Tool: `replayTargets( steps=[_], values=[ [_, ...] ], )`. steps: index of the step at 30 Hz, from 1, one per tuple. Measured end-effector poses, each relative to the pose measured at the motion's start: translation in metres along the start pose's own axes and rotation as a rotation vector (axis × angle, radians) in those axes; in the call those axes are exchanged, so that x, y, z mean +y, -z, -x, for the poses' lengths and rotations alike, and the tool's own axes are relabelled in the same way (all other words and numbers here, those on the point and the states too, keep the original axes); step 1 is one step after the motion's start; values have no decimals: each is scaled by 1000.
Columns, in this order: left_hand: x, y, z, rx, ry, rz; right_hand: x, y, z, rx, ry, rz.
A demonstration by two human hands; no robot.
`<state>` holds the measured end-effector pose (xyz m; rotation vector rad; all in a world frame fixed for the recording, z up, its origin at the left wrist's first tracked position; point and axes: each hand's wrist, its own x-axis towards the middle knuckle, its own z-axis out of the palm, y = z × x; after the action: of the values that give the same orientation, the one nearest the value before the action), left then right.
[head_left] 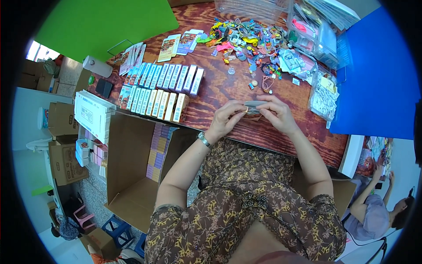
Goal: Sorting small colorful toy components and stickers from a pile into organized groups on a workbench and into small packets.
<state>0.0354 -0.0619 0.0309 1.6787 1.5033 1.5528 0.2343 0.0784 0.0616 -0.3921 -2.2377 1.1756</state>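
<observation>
Both hands [254,115] pinch small grey packet [254,105], contents hidden.

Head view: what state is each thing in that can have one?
Small flat grey packet: pinched between left hand and right hand.
Brown cardboard box: flaps open, partly filled with stacked packs.
Slim blue-and-white cartons: standing in two rows.
Heap of small colourful trinkets: loose, scattered.

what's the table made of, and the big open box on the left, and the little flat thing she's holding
Table: looks like wood, reddish-brown with dark swirling grain, slightly glossy. Open box: plain brown cardboard, matte, with folded flaps. Flat grey packet between left hand and right hand: probably thin plastic or foil, too small to be sure.
</observation>
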Motion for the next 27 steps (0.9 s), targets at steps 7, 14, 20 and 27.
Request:
replayTargets(
  steps=[7,14,20,27],
  values=[
    [-7,-2,-2,-31,106,112,-14,-6,-14,-18,-73,142],
    [-9,-6,2,34,82,56,-13,-4,-16,-40,253,370],
    [-7,-7,4,49,65,26,-28,7,-24,-171,19,252],
    [-9,-12,8,82,119,83,-31,-4,-21,-90,171,443]
  ],
)
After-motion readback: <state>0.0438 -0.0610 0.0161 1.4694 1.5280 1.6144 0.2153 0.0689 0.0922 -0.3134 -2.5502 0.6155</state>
